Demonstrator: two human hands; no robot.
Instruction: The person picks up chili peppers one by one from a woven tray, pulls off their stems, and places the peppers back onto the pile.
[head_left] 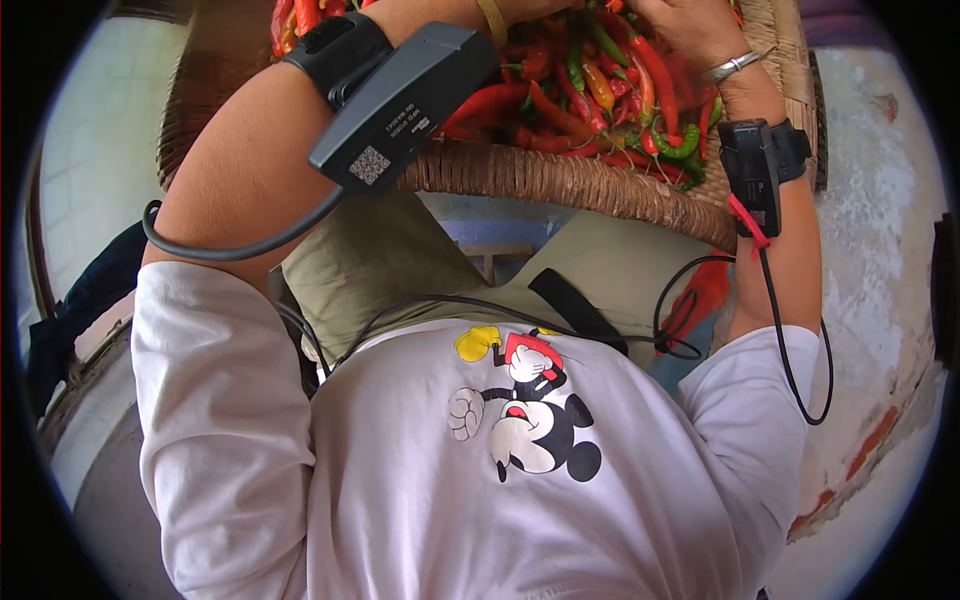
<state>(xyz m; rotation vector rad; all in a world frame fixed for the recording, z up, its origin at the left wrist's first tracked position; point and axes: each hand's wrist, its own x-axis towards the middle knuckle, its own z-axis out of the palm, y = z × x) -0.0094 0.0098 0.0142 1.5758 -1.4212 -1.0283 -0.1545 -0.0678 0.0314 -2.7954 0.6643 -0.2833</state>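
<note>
Red, orange and green chili peppers (600,90) lie heaped in a woven basket (590,182) at the top of the view. My left hand (535,8) reaches over the peppers from the left, cut off by the top edge, with a yellow band at its wrist. On the other side my right hand (690,28) is low over the heap, a silver bracelet at its wrist. The fingers of both hands are mostly out of view, so whether they grip a pepper cannot be made out.
A black device (405,105) is strapped to my left forearm and another (752,175) to my right, each with a cable. Cables run across my lap (590,260). A worn, pale wall or floor surface (870,250) lies at the right.
</note>
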